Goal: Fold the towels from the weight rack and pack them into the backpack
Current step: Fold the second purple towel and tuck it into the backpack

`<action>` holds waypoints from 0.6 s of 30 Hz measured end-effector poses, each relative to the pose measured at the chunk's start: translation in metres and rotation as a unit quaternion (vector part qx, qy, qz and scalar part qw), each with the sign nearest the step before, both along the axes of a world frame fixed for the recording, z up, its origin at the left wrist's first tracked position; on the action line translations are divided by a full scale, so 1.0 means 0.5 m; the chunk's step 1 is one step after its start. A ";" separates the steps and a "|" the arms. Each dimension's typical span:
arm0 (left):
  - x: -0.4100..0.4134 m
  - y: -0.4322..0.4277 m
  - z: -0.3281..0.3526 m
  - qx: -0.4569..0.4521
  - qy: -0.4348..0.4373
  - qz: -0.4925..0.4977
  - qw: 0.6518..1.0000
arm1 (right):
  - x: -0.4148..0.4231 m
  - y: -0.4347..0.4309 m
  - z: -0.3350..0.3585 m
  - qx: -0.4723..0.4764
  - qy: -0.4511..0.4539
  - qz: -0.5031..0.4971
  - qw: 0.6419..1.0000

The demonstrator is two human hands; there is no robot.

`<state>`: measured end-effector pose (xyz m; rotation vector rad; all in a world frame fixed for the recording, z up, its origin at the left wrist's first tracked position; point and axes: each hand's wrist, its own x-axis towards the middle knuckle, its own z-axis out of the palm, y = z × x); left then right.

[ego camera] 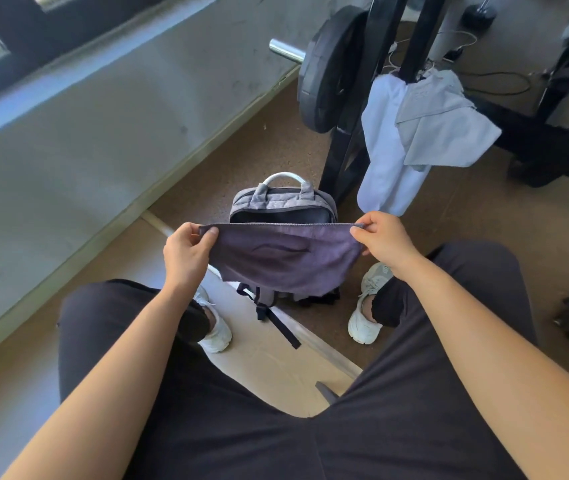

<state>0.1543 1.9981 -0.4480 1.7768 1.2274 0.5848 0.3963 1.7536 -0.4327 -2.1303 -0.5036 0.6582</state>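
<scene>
L grip (187,251) & R grip (385,239) each pinch a top corner of purple towel (283,261), looks mid-fold, over open backpack (283,202). White towel (383,157) & grey towel (446,133) wait on rack (340,168), so approx. 1 of 3 underway.

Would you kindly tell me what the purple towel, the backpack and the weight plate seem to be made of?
The purple towel: thin matte cloth, perhaps microfibre; it sags and creases. The backpack: grey heathered woven fabric, speckled in look; its handle is smooth and pale, maybe plastic. The weight plate: matte black, rubber-coated or painted metal; the look leaves that open.
</scene>
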 end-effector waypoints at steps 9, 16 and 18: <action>0.023 -0.084 0.053 -0.173 -0.159 -0.139 0.962 | -0.080 0.028 0.050 0.216 0.234 -0.012 0.948; 0.050 -0.145 0.056 -0.192 -0.148 -0.259 0.935 | -0.149 0.053 0.059 0.226 0.261 0.093 0.934; 0.053 -0.152 0.054 -0.191 -0.147 -0.274 0.931 | -0.158 0.057 0.059 0.225 0.265 0.111 0.931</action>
